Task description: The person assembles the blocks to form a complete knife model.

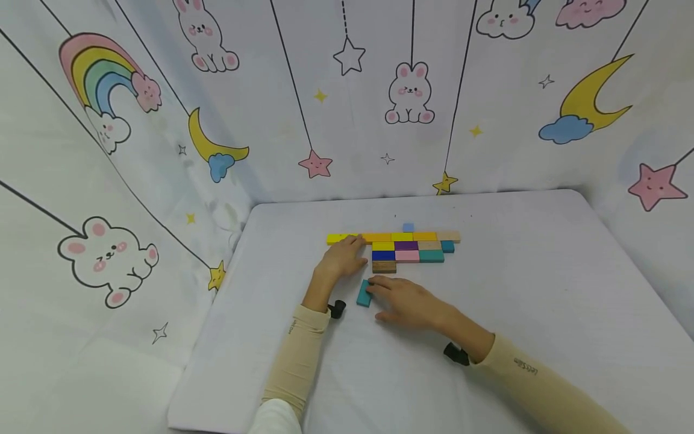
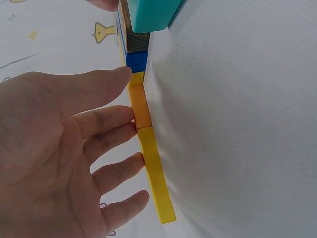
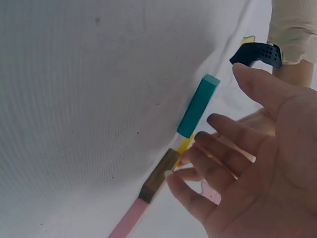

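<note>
A flat layout of colored blocks lies on the white table, its top row running from yellow at the left through orange [image 1: 378, 237]. My left hand [image 1: 341, 258] reaches over that row's left part. In the left wrist view its loosely straight fingertips meet the side of the yellow block [image 2: 157, 173] and the orange block [image 2: 140, 106]; its thumb tip is beside the blue block [image 2: 136, 60]. A separate teal block [image 1: 364, 293] lies askew below the brown wood-grain block [image 1: 384, 266]. My right hand [image 1: 408, 301] is beside the teal block, fingers spread and relaxed, gripping nothing.
More rows hold purple [image 1: 406, 246], pink [image 1: 407, 256] and green [image 1: 431, 256] blocks. One light-blue block [image 1: 408, 227] sits above the top row. A cartoon-printed white curtain [image 1: 358, 132] stands behind the table [image 1: 542, 271]. Dark wrist cameras [image 1: 456, 354] are strapped to both wrists.
</note>
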Demonstrator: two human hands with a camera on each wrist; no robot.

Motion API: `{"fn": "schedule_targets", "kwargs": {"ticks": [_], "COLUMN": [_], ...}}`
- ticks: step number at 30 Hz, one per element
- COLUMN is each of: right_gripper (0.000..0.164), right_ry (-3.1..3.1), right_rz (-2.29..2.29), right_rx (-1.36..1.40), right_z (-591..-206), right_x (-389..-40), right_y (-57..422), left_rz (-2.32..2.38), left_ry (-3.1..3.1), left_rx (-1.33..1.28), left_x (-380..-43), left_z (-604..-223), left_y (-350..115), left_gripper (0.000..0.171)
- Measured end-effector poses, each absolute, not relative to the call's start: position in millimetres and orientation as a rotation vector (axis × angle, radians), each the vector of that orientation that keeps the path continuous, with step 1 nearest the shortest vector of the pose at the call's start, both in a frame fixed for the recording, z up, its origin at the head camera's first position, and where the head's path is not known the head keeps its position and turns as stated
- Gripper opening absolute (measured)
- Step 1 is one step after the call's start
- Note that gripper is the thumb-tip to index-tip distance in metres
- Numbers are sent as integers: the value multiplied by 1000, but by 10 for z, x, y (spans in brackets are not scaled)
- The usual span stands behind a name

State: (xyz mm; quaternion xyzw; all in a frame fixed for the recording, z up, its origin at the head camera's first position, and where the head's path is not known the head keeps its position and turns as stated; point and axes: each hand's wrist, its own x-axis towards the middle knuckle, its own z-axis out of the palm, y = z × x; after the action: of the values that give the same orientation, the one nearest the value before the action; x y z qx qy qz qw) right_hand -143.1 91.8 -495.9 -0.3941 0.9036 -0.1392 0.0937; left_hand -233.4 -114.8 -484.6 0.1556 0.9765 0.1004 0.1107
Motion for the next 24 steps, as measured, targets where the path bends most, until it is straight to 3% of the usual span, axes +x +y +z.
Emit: {"fn": "schedule_targets", "kwargs": {"ticks": [24], "right_gripper": [63], "right_ry": [2734], "right_rz": [-257], "right_rx": [-1227], "right_z": [-4934], "right_x": [-1310], "right_y": [993], "left_rz": [296], "left_ry": [2859], "left_rx": [458], "left_x": [-2326], "left_z": [-4850], "left_y": [-1154], "left_gripper": [60]}}
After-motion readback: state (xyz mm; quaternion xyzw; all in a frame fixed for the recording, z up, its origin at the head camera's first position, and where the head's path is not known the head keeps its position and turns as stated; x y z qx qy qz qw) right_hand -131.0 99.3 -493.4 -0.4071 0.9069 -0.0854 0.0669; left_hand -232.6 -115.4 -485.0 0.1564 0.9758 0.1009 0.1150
